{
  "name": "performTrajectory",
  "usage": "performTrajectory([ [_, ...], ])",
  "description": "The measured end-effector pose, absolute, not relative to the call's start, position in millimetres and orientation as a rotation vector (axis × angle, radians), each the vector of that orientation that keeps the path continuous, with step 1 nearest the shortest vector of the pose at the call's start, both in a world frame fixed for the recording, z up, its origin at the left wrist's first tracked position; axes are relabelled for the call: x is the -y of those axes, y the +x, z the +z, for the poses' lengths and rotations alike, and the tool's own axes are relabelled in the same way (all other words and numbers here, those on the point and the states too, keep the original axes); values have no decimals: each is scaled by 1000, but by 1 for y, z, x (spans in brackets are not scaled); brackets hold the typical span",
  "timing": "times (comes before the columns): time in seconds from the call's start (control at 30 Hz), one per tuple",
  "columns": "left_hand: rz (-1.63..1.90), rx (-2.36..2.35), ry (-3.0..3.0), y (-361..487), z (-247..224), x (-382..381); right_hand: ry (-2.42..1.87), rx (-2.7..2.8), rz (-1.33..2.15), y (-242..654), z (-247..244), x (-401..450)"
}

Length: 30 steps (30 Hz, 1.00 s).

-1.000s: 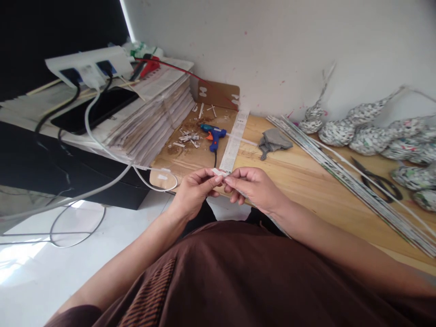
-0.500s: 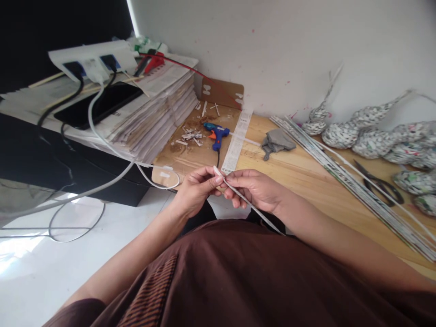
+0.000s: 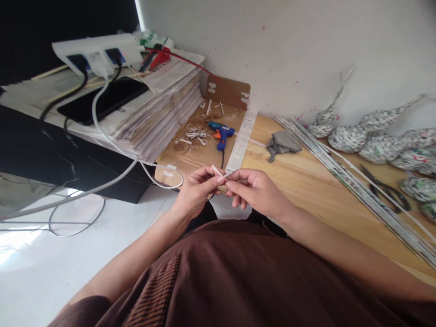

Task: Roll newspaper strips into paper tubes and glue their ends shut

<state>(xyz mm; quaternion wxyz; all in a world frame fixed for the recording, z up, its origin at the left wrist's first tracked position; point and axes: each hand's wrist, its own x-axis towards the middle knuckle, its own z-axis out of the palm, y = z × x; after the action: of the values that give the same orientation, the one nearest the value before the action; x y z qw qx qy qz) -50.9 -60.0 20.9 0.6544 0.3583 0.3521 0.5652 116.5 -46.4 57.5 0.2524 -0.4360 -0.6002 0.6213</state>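
In front of my lap, my left hand (image 3: 200, 187) pinches a thin white paper stick (image 3: 215, 169) between thumb and fingers; its pale tip sticks up above them. My right hand (image 3: 251, 188) touches it from the right, thumb and forefinger closed on the stick where the hands meet. The rest of the stick is hidden by my right hand. Beyond the hands, a blue glue gun (image 3: 222, 134) lies on brown cardboard (image 3: 197, 156), beside a strip of printed paper (image 3: 242, 141) and small paper scraps (image 3: 196, 135).
A stack of papers (image 3: 170, 109) at the left bears a black phone (image 3: 102, 100) and a power strip (image 3: 98, 52) with trailing cables. To the right lie a grey cloth (image 3: 283, 142), long paper rods (image 3: 344, 175), black scissors (image 3: 386, 193) and woven paper pieces (image 3: 379, 147).
The long part of the stick that showed below my right hand is now out of sight. My right hand has turned, its thumb now over the stick. The view has shifted slightly.
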Motion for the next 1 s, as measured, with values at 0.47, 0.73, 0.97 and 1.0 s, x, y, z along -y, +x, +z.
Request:
performTrajectory([
  [0.47, 1337, -859, 782, -52, 14, 58, -1220, 1612, 1684, 110, 54, 44],
  [0.73, 1320, -859, 728, -55, 9, 57, -1241, 1662, 1512, 109, 57, 49],
  [0.97, 1340, -838, 707, -54, 10, 57, -1280, 1670, 1570, 109, 55, 46],
  [1.0, 1338, -828, 698, -54, 9, 57, -1280, 1664, 1575, 107, 54, 46],
])
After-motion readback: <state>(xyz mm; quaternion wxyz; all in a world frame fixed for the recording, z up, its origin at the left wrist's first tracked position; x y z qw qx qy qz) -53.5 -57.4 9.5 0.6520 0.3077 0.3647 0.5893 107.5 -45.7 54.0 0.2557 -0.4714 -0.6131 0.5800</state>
